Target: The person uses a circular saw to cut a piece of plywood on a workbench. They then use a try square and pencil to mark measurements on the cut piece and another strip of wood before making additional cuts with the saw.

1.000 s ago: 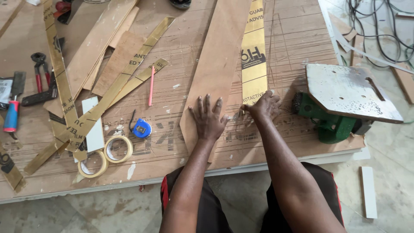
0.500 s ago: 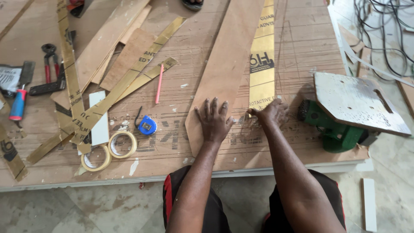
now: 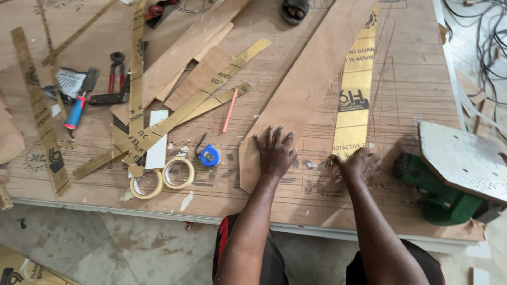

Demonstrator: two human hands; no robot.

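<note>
R hand [image 3: 358,164] maybe slid down strip [image 3: 355,100].

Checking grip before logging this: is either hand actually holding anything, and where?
Nothing is gripped. The left hand presses flat on the brown board's near end; the right hand rests at the yellow strip's near end.

left hand [image 3: 274,153]: flat, fingers spread, palm down | right hand [image 3: 358,163]: fingers curled, knuckles up

Two rolls of beige masking tape [image 3: 161,177] lay near the workbench's [image 3: 412,79] front edge, beside a small blue tape measure [image 3: 209,157]; a green power tool [image 3: 435,190] sat at its right end.
</note>
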